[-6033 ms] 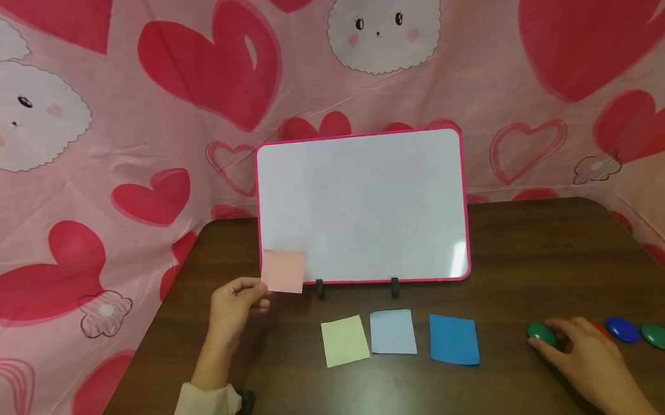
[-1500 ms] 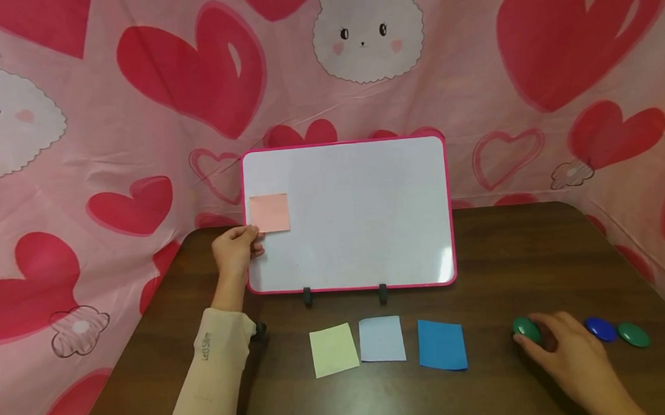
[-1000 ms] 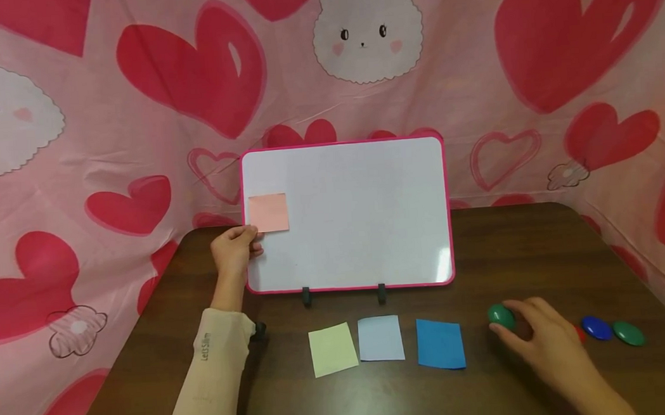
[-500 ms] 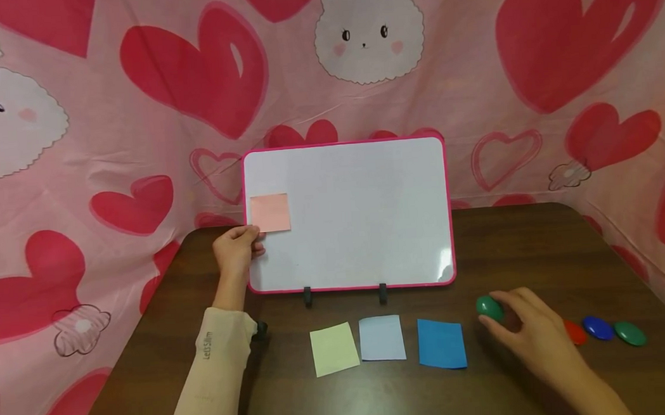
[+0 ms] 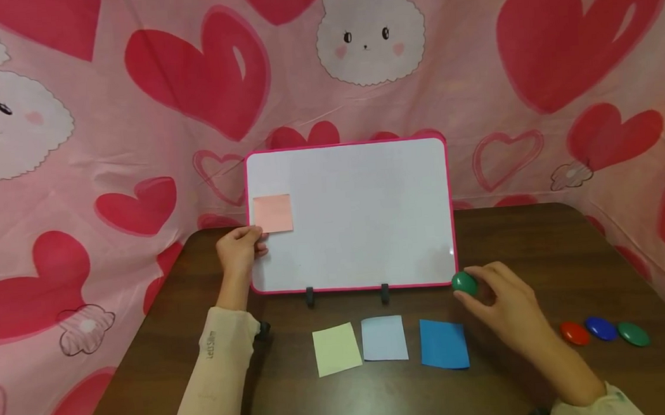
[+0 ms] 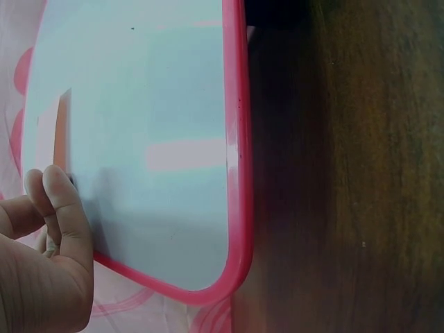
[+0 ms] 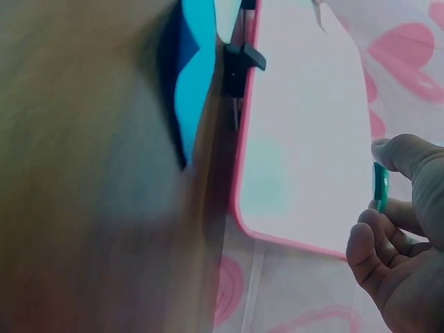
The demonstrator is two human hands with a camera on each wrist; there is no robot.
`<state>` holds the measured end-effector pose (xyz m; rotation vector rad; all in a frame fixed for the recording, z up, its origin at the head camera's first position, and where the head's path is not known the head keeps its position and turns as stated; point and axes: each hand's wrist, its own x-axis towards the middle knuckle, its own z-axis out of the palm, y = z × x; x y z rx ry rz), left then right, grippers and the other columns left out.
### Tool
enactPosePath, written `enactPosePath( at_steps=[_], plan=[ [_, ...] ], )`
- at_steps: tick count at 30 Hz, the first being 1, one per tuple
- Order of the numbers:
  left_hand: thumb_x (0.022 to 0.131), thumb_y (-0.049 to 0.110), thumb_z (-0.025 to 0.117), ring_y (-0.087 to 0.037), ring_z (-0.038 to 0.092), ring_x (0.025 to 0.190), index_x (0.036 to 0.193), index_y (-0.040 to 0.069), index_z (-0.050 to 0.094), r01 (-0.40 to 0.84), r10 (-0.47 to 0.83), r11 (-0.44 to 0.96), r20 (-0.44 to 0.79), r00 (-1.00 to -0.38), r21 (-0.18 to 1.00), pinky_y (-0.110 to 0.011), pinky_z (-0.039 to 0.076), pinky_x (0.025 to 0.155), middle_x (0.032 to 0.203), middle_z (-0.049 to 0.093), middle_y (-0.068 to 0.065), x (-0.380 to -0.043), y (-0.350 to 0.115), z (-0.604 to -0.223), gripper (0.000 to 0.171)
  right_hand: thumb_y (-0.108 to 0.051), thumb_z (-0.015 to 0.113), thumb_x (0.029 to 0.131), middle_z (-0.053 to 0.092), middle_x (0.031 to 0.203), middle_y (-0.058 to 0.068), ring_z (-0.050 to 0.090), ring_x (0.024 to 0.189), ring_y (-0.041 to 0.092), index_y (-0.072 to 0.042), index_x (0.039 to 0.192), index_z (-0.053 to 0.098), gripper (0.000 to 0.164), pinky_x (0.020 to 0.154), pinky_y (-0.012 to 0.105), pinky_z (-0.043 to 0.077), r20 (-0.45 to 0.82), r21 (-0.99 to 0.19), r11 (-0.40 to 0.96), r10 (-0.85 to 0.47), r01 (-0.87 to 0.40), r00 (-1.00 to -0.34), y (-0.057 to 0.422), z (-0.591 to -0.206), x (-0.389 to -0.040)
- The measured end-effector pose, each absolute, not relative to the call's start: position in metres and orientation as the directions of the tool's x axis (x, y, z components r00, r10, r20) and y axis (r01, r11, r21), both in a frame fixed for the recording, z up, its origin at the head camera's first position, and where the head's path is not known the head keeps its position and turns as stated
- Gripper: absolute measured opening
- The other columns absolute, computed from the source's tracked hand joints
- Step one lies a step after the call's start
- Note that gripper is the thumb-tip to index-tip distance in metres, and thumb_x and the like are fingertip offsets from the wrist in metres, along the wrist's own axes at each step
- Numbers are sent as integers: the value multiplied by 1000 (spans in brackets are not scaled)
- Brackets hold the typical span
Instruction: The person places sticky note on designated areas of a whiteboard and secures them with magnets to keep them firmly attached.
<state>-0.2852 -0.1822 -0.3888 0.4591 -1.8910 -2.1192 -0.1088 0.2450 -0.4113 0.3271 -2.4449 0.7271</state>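
Observation:
A pink sticky note lies against the left side of the pink-framed whiteboard. My left hand pinches its lower left corner between thumb and fingers; the left wrist view shows the note nearly edge-on over the board. My right hand holds a round green magnet between thumb and fingertips, off the table near the board's lower right corner. From the right wrist, the magnet appears as a thin disc gripped at its rim.
On the table before the board lie a yellow-green note, a pale blue note and a blue note. To the right sit a red magnet, a blue magnet and a second green magnet. Black feet support the board.
My left hand has raised the pink note from the board's lower left corner and now keeps it still. My right hand has lifted the green magnet from the table, moving it left toward the board.

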Motion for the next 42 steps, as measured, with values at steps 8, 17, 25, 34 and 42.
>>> enactPosePath(
  at_steps=[8, 17, 25, 34, 42],
  plan=[
    [93, 10, 75, -11, 62, 51, 107, -6, 70, -22, -392, -111, -64, -918, 994, -28, 59, 59, 80, 73, -6, -286, -181, -387, 22, -5, 92, 71, 57, 96, 4, 52, 76, 12, 0, 112, 70, 47, 61, 18, 52, 610, -442, 779, -103, -445, -786, 225, -405, -127],
    [93, 9, 74, -11, 62, 51, 105, -7, 71, -6, -386, -100, -44, -922, 995, -29, 59, 58, 78, 73, -5, -287, -181, -389, 19, -6, 92, 72, 57, 98, 5, 56, 75, 18, -1, 116, 68, 50, 57, 25, 54, 590, -456, 758, -136, -467, -796, 206, -397, -142],
    [94, 11, 74, -12, 63, 53, 107, -6, 71, -23, -390, -87, -56, -919, 996, -29, 60, 60, 83, 73, -8, -286, -183, -390, 22, -10, 92, 73, 57, 96, 4, 55, 74, 16, -1, 113, 69, 46, 56, 24, 51, 624, -420, 739, -186, -527, -759, 186, -390, -157],
    [93, 10, 74, -11, 62, 52, 106, -6, 71, -19, -388, -88, -52, -920, 996, -29, 60, 59, 80, 73, -6, -287, -184, -389, 20, -9, 92, 72, 57, 97, 6, 56, 75, 19, 0, 113, 69, 48, 57, 27, 52, 652, -407, 707, -218, -578, -726, 161, -377, -177],
    [93, 12, 75, -11, 63, 52, 106, -5, 72, -23, -398, -73, -50, -916, 997, -30, 60, 60, 81, 73, -7, -288, -184, -390, 22, -12, 90, 77, 57, 97, 9, 55, 76, 22, 1, 113, 68, 45, 59, 30, 52, 702, -362, 687, -244, -630, -669, 138, -358, -200]
  ],
)
